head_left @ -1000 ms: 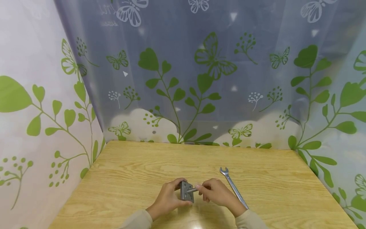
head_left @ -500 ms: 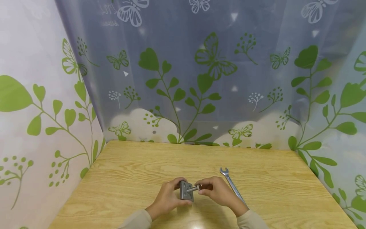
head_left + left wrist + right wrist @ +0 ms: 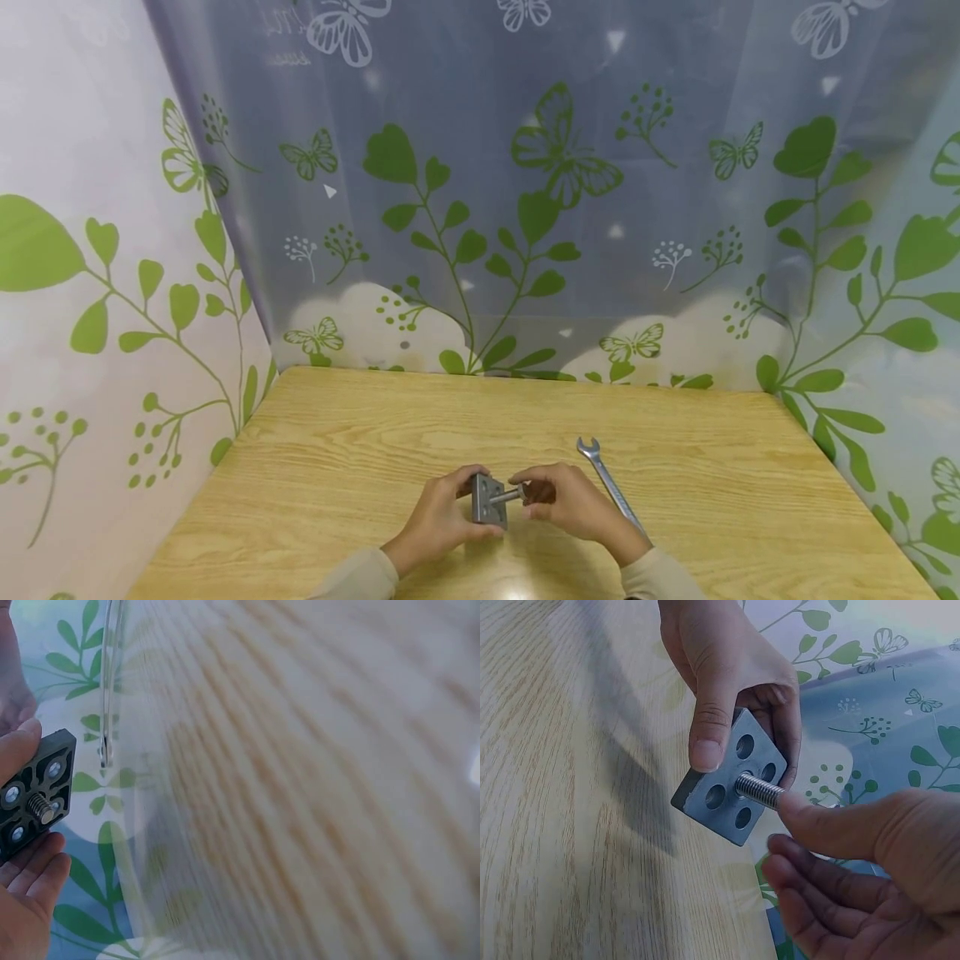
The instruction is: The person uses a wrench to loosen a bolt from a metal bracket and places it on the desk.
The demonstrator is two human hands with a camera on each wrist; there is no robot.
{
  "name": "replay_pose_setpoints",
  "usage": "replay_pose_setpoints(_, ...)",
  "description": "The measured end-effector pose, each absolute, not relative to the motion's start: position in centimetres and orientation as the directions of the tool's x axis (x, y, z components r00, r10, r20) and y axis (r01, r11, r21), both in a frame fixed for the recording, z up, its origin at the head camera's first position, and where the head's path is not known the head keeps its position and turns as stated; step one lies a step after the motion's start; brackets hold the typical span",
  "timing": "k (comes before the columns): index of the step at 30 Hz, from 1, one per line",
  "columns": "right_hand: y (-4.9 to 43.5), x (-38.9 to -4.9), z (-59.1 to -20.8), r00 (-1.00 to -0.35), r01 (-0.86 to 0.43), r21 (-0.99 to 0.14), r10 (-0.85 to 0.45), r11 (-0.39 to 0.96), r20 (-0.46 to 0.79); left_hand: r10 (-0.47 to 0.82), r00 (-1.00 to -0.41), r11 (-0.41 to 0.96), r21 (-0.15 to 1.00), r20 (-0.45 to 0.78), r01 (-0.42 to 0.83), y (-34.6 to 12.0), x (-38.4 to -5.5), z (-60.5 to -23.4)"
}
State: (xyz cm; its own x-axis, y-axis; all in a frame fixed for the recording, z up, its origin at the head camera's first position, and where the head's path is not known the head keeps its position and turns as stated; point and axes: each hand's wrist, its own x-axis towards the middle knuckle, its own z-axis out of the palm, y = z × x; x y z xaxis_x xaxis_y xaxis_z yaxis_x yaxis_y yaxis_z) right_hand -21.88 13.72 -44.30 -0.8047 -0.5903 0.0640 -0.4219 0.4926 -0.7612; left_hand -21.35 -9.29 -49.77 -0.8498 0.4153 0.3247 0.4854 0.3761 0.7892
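My left hand grips a square grey metal plate by opposite edges, thumb on the near side, and holds it tilted above the table. Round holes near the corners show in the right wrist view. A threaded bolt passes through the plate's centre, and its threaded end sticks out of the black-webbed other face in the left wrist view. With thumb and fingers my right hand pinches the bolt at its head end. The thumb hides that end in the right wrist view.
A steel open-ended wrench lies on the wood-grain table, just beyond the right hand and partly behind its wrist. Patterned curtains with green leaves and butterflies enclose the table's back and sides.
The right fingers have shifted around the bolt's end, from bunched together to spread about it, so the bolt head shows. The left hand and plate stay nearly in place.
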Motion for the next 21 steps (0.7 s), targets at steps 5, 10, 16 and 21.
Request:
replay_pose_setpoints(5, 13.63, -21.7, -44.26, -0.805, -0.4, -0.761, -0.592, 0.511, 0.025, 0.416, -0.847, 0.379, 0.783, 0.331, 0.493, -9.32, -21.35, -49.75)
replay_pose_setpoints(10, 13.6, -21.77, -44.49, -0.83, -0.339, -0.788, -0.558, 0.514, -0.006, 0.419, -0.848, 0.385, 0.782, 0.326, 0.491, -9.36, -21.31, -49.82)
replay_pose_setpoints(16, 13.5, -21.8, -44.32, -0.852, -0.337, -0.777, -0.523, 0.532, 0.012, 0.42, -0.849, 0.381, 0.786, 0.321, 0.486, -9.23, -21.32, -49.69)
replay_pose_setpoints(21, 13.57, -21.87, -44.11, -0.845, -0.409, -0.737, -0.528, 0.539, 0.082, 0.416, -0.85, 0.377, 0.79, 0.322, 0.484, -9.21, -21.35, -49.65)
